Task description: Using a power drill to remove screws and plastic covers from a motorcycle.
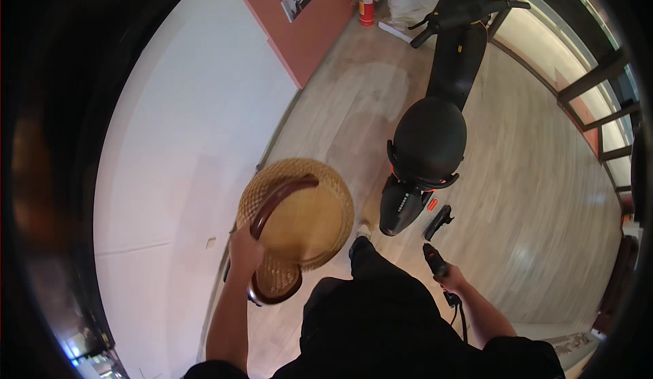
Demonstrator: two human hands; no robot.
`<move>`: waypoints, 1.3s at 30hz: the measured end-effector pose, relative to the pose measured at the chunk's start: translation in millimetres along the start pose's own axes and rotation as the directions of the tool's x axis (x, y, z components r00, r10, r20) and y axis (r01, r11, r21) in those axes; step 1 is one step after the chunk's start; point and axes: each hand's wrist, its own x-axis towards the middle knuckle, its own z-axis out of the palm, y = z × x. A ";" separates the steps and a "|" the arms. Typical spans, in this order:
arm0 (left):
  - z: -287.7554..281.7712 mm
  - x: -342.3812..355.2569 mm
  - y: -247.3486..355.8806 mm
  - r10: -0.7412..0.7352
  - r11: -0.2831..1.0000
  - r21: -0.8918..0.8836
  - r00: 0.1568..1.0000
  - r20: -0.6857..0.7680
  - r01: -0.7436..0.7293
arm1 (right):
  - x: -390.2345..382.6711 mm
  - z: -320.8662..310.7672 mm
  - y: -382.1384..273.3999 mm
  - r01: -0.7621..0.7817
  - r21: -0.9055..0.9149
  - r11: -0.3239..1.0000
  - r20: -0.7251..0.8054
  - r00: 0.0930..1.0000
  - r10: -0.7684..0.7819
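In the head view, clock directions run from the middle of the frame.

The left grip [246,251], between 7 and 8 o'clock, is clamped around the brown rail [277,201] of a woven chair [307,224]. The rail curves from the fingers up toward 1 o'clock, across the chair's round, tan seat. A smaller woven part, edged in dark brown, sticks out below the seat toward 6 o'clock. Whether the chair touches the floor [530,195] I cannot tell.

The right grip [450,280], at 4 o'clock, is closed around a black tool [433,259], its nose aimed toward 11 o'clock. A dark cord [464,321] hangs just below this grip. Near the tool's nose, between 3 and 4 o'clock, a black part [438,223] lies on the floor. A small red piece [432,204] shows near it, just beside the tail of a black scooter [430,138].

The scooter stands at 2 o'clock, its handlebar toward 1 o'clock. A red extinguisher [366,8] stands near 12 o'clock, just beside a reddish panel [313,36]. The white wall [183,141] fills 9 o'clock, and one shoe [362,232] shows near 5 o'clock, between chair and scooter.
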 end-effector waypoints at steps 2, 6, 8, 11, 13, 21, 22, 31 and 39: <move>13.8 59.6 5.1 0.056 0.997 -0.054 0.998 0.037 -0.054 | -4.5 7.1 -5.3 0.013 -0.028 1.000 -0.038 0.999 -0.015; 35.1 180.9 32.6 0.114 0.981 -0.174 0.981 0.160 -0.086 | -33.0 25.1 -23.4 0.015 0.029 0.999 -0.174 0.985 -0.010; 43.3 237.3 56.4 0.080 0.972 -0.236 0.956 0.281 -0.012 | -52.9 38.5 -25.5 -0.060 0.164 0.985 -0.239 0.966 0.099; 67.1 326.2 63.0 0.121 0.930 -0.366 0.914 0.388 0.033 | -78.1 63.6 -20.1 -0.131 0.203 0.970 -0.329 0.924 0.194; 86.6 386.0 60.6 0.162 0.919 -0.395 0.895 0.415 0.017 | -90.0 85.7 -23.7 -0.157 0.286 0.945 -0.375 0.889 0.261; 147.2 543.0 88.3 0.191 0.912 -0.401 0.782 0.593 0.081 | -136.3 204.0 -93.0 -0.300 0.549 0.780 -0.384 0.739 0.554; 144.9 563.5 82.9 0.179 0.921 -0.380 0.780 0.600 0.081 | -138.3 215.8 -106.7 -0.336 0.550 0.765 -0.354 0.736 0.578; 152.9 691.4 45.8 0.130 0.973 -0.229 0.778 0.615 0.018 | -104.5 244.6 -213.9 -0.464 0.227 0.856 -0.353 0.780 0.517; 184.7 725.8 37.2 0.099 0.974 -0.214 0.717 0.690 0.072 | -91.0 247.2 -230.6 -0.477 0.305 0.824 -0.389 0.727 0.565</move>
